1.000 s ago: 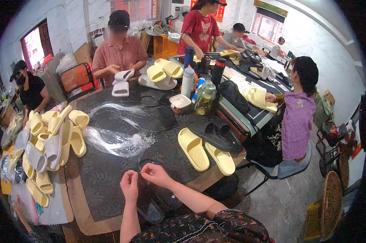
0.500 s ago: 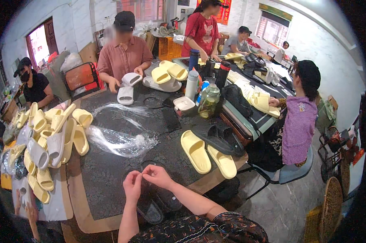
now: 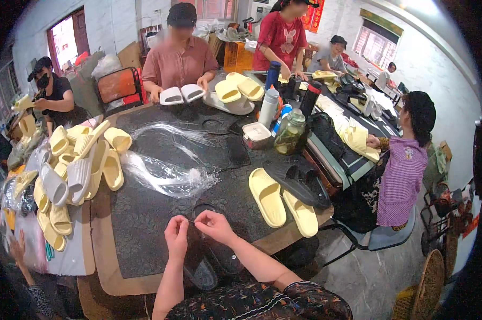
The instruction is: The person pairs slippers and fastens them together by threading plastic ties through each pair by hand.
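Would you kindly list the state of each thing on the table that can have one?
Left hand: pinching a thin strand.
Right hand: pinching the same strand.
Black slippers: lying under the hands.
Yellow slipper pair: flat, soles down, side by side.
Clear plastic bags: empty, crumpled.
Glass jar: upright, lidded.
Slipper pile: heaped loosely at the table's left edge.

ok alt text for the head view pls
A person's left hand and right hand pinch a thin strand over a dark slipper at a dark table. Pale yellow slippers lie to the right, more heaped at left; co-workers sit around.
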The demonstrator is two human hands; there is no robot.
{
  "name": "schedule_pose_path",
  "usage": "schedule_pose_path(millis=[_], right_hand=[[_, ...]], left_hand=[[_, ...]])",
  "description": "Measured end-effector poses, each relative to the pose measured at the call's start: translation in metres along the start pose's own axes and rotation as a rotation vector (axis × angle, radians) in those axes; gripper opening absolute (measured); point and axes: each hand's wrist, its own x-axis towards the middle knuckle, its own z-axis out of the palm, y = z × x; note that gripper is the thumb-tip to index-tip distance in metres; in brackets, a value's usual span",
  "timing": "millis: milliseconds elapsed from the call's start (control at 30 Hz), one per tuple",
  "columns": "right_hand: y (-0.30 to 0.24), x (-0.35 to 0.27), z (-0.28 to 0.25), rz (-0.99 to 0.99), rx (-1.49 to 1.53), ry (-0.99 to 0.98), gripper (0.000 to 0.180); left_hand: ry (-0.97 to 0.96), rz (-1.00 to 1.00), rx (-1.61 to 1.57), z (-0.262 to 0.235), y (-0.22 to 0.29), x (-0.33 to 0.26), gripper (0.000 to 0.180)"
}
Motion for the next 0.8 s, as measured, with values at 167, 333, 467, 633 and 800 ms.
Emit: schedule_pose_path(millis=[167,333,467,633,800], right_hand=[[-0.003,-0.001,0.0,-0.01,0.096,0.006,0.008],[0.006,0.001,0.002,-0.007,0.09,-0.036,0.008],[0.001,-0.002,-0.002,0.032,0.119,-0.005,0.008],[-0.005,0.0,0.003,0.023,0.099,-0.013,0.008],[-0.001,0.0,0.002,0.001,0.132,0.025,0.009]], left_hand=[[-0.109,-0.008,0.222,0.003,0.007,-0.004,0.004],[-0.047,-0.004,0.094,0.001,0.008,-0.002,0.004],[-0.056,0.067,0.215,0.004,0.009,-0.003,0.006],[0.037,-0.003,0.039,0.0,0.007,-0.002,0.006],[-0.029,0.034,0.199,0.002,0.008,-0.002,0.004]])
